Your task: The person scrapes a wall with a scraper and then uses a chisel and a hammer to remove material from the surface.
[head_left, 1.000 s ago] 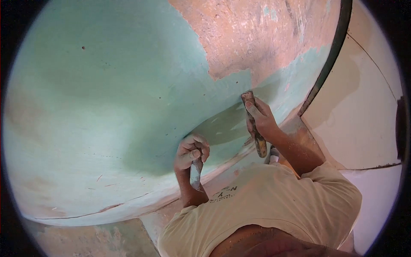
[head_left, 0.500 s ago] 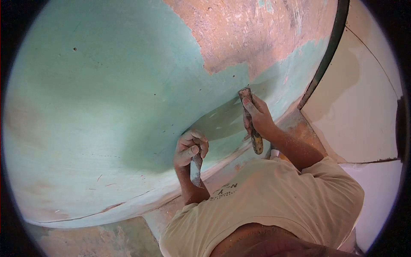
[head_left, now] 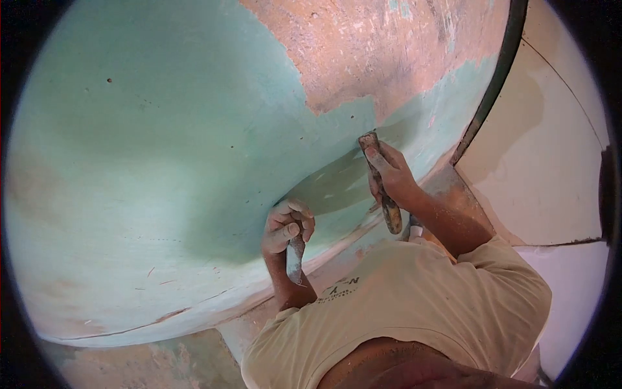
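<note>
My right hand (head_left: 394,174) is closed around a worn, dusty scraper (head_left: 391,216). Its flat brownish end points up against the green painted wall (head_left: 175,136), and its rounded handle end sticks out below my fingers. Lower and to the left, my left hand (head_left: 285,223) has curled fingers close to the wall. From it hangs a narrow, flat, pale scraper (head_left: 295,259), pinched by the thumb and pointing down toward my forearm. Dust coats both hands. Above them lies a bare pinkish patch (head_left: 363,52) with a ragged paint edge.
A dark vertical strip (head_left: 495,84) borders the green wall on the right, with pale panels (head_left: 551,142) beyond it. A cracked ledge runs along the wall's bottom edge. Below it at left is a stained, patchy surface (head_left: 149,363). Several small holes dot the wall.
The view has shifted very slightly. The lower end of the scraper in my right hand has swung a little to the right; my left hand stays nearly where it was.
</note>
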Motion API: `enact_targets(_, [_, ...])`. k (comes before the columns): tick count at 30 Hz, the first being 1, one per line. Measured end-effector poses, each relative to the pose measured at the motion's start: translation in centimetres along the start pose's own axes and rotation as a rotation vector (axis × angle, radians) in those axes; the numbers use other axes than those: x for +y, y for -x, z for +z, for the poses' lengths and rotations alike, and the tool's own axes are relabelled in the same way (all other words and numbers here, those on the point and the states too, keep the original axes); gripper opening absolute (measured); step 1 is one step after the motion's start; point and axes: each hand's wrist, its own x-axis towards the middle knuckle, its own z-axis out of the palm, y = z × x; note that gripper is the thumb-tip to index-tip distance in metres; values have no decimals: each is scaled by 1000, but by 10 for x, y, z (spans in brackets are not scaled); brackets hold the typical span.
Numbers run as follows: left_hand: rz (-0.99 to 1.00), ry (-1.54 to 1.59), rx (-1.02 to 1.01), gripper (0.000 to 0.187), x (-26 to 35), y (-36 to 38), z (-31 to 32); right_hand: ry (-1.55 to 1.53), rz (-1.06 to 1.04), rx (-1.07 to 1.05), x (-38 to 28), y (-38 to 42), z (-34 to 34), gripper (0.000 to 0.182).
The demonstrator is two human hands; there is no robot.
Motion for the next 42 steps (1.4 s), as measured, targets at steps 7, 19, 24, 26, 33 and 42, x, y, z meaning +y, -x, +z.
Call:
enact_targets(7, [-17, 2, -5, 40, 2, 0, 1, 30, -55, 84, -3, -7, 3, 31])
enact_targets(19, [-22, -21, -38, 39, 1, 0, -3, 42, -48, 42, -24, -9, 2, 37])
enact_targets(24, [-20, -43, -37, 40, 2, -1, -1, 59, 31, 39, -3, -1, -4, 34])
enact_targets(26, [-5, -40, -39, 40, 2, -2, 0, 63, 44, 61, -3, -3, -5, 34])
enact_targets(33, [-3, -39, -40, 37, -2, 0, -2, 82, -86, 76, 12, -2, -4, 34])
enact_targets(42, [-59, -134, 45, 37, 2, 1, 5, 75, -68, 92, 0, -4, 5, 34])
